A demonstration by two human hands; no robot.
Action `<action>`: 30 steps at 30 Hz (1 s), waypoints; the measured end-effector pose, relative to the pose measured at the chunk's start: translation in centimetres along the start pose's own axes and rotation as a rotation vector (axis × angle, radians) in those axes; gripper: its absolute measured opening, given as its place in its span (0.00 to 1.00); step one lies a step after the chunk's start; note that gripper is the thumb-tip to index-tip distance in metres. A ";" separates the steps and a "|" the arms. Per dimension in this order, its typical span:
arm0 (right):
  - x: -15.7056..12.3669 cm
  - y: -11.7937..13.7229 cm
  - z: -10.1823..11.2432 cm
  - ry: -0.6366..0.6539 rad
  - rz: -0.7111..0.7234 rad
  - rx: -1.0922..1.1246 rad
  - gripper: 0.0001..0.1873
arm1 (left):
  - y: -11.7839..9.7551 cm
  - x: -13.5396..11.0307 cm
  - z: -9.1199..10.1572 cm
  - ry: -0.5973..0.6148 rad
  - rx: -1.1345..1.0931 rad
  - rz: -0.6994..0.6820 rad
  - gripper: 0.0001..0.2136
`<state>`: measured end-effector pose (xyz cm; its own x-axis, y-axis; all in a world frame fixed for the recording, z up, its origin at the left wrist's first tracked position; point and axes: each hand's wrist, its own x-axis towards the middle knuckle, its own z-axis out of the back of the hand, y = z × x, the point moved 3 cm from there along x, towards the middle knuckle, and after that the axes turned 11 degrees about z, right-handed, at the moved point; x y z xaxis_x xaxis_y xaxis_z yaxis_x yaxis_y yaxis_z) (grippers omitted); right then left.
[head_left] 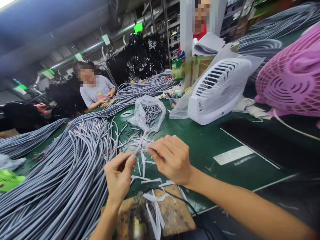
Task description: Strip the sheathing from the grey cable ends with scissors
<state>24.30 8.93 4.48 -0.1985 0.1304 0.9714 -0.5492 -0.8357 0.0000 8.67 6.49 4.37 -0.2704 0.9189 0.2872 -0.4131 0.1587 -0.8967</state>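
My left hand (119, 178) is closed, pinching the end of a grey cable (136, 152) between thumb and fingertips. Thin pinkish inner wires (143, 140) stick up from this cable end. Just to the right, my right hand (172, 158) has its thumb and fingers pressed together close to the wires; whatever they grip is too small to make out. A bit of orange-red shows under its fingers. Beyond both hands lies a clear plastic bag (140, 115) holding short grey tube pieces (152, 113). White strips (143, 163) are scattered on the green table below the hands.
A thick bundle of grey cables (72, 173) covers the left side. A worn wooden board (175, 213) with a metal part sits at the near edge. To the right stand a white fan (220, 90) and a pink fan (292, 73). A co-worker (96, 88) sits across the table.
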 end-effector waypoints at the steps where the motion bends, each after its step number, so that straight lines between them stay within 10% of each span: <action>1: 0.0 0.0 0.0 -0.005 0.000 0.001 0.11 | 0.0 0.0 0.0 0.010 0.003 0.003 0.10; 16: -0.2 -1.0 -0.7 0.054 -0.178 0.378 0.10 | 0.2 0.0 -0.6 0.202 -0.179 0.153 0.15; 23: 0.0 -0.6 -0.3 0.031 -0.049 0.207 0.09 | 0.2 0.0 -0.6 0.182 -0.183 0.165 0.15; 30: -0.4 -1.3 -1.3 0.130 -0.335 0.592 0.10 | 0.0 -0.2 -0.5 0.204 -0.137 0.125 0.14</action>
<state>24.05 10.60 3.83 -0.2115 0.4640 0.8602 -0.0697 -0.8851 0.4602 9.18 6.53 4.12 -0.1257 0.9859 0.1104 -0.2621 0.0743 -0.9622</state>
